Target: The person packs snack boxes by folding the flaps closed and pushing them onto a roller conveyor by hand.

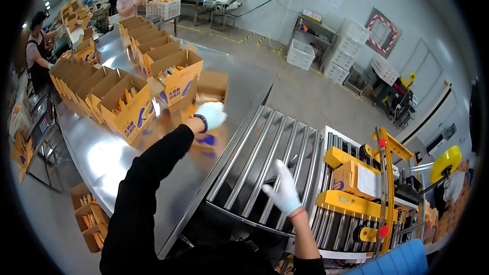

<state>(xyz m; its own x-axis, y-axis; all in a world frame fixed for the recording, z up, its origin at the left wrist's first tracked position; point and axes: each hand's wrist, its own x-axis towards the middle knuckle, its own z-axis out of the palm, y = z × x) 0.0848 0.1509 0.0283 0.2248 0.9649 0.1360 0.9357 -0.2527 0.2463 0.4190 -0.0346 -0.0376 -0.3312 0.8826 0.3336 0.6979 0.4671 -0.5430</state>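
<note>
The grip of the left hand [214,114], gloved and blurred by motion, is at the near side of an open carton [217,82] on the metal tabletop [104,157]; whether its fingers are closed on the cardboard, an onlooker cannot tell. The right hand [282,191] grasps nothing — gloved, fingers apart above the steel rollers [251,158].

Wrapped goods show inside the carton by the left hand, partly hidden by the glove. Beside it, the front cartons of two rows [135,122] hold packets too, flaps raised and tops unclosed; what lies deeper in the rows is hard to see. Past the rollers, a single carton [345,177] — apparently closed — sits between yellow guides [351,202].
</note>
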